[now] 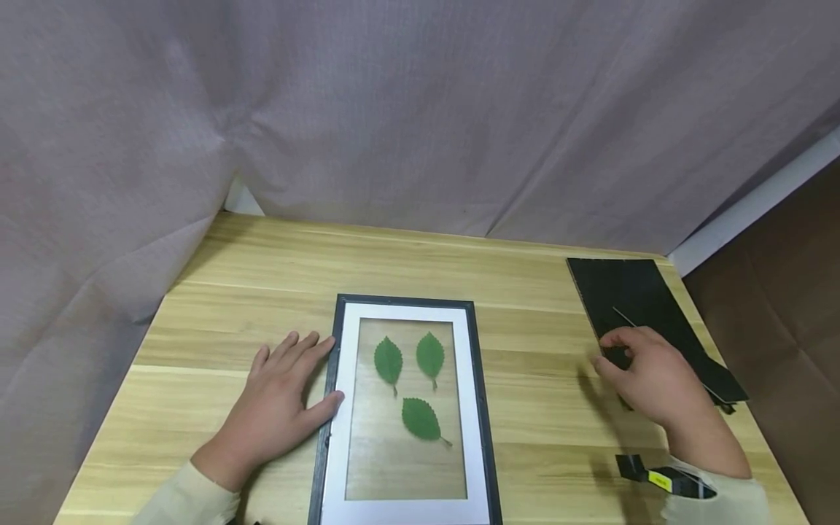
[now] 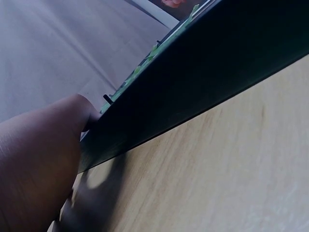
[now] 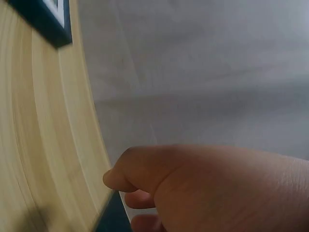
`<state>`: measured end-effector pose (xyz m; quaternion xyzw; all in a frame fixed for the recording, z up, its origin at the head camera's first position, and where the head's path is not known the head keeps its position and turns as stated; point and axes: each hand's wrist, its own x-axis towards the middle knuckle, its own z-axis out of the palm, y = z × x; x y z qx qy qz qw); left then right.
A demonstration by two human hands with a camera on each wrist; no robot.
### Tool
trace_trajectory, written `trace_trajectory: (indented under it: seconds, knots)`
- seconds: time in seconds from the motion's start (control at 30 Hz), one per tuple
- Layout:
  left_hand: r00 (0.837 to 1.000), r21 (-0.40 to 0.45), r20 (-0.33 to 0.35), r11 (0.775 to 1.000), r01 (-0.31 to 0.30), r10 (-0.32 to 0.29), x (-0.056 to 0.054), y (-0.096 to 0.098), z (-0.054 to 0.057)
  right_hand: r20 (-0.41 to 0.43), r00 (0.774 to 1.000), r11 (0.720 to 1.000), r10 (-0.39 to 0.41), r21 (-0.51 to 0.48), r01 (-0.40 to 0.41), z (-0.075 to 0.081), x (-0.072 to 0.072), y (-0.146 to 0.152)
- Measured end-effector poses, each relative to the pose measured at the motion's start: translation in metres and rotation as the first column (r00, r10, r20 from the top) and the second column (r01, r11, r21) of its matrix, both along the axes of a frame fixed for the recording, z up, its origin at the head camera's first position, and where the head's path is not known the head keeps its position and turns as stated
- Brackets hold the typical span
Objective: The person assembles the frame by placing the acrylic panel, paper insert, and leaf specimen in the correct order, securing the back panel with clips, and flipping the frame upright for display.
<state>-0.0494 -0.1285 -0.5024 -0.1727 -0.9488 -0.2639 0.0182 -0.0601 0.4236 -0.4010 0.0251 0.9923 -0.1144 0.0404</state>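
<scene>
A dark-edged picture frame (image 1: 486,437) with a white mat lies on the wooden table, its long sides running away from me. Three green toothed leaves lie inside the mat's opening: an upper left leaf (image 1: 388,360), an upper right leaf (image 1: 430,356) and a lower leaf (image 1: 421,418). My left hand (image 1: 278,397) lies spread, thumb and forefinger touching the frame's left side. My right hand (image 1: 656,375) is over a black board (image 1: 620,281), fingers loosely bent and nothing visible between thumb and forefinger. Under it runs a thin metallic stick (image 1: 623,315), mostly hidden.
Grey cloth (image 1: 420,131) hangs behind and left of the wooden table (image 1: 538,328). A brown surface (image 1: 781,292) stands along the right side. A black flap (image 1: 722,379) projects at the board's near end.
</scene>
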Motion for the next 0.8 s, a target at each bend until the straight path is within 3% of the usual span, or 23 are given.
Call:
trace_trajectory:
  seconds: [0.33, 0.57, 0.8]
  knots:
    - [1.000, 0.007, 0.005, 1.000, -0.003, 0.003, -0.001, 0.001, 0.000, 0.163, 0.984, 0.997, -0.076, 0.027, 0.072, 0.019, -0.009, 0.091]
    - [1.000, 0.004, 0.009, 1.000, -0.005, 0.005, -0.002, 0.001, 0.001, 0.152, 0.972, 0.982, -0.180, 0.078, 0.169, 0.016, -0.013, 0.134]
    - [1.000, 0.002, 0.005, 1.000, -0.004, 0.004, 0.000, 0.001, 0.000, 0.316, 0.909, 0.954, -0.273, -0.034, 0.298, 0.005, -0.019, 0.162]
